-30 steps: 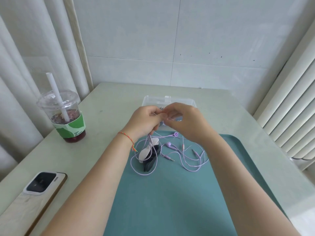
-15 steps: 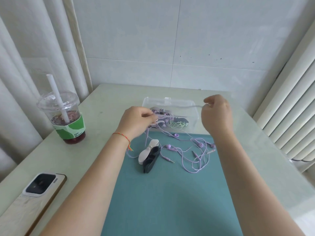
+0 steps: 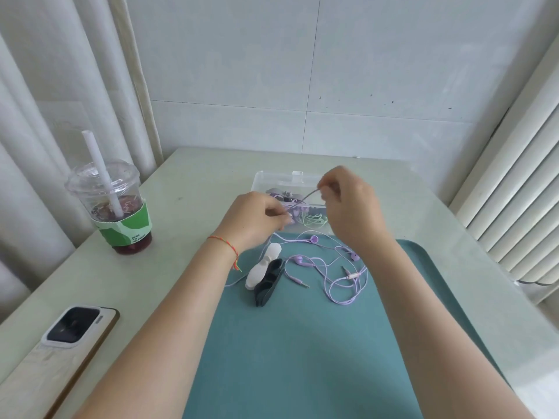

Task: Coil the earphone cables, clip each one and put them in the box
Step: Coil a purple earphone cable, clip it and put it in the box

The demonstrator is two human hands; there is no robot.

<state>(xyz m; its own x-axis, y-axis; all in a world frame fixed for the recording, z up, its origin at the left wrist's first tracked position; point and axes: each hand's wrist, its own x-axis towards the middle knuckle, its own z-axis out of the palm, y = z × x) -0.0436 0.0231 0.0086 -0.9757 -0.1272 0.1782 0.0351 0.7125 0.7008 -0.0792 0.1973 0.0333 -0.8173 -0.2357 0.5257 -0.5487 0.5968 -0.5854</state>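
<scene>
near mat open | cable, clips midway | cup, phone left

Both forearms reach in from the near edge — the left from about 7 o'clock, the right from about 5 o'clock — and converge toward 12. The left hand is curled, fingertips pinched together at its right side, a red string round its wrist. The right hand sits slightly higher, thumb and forefinger pinched — the other fingers curled.
</scene>
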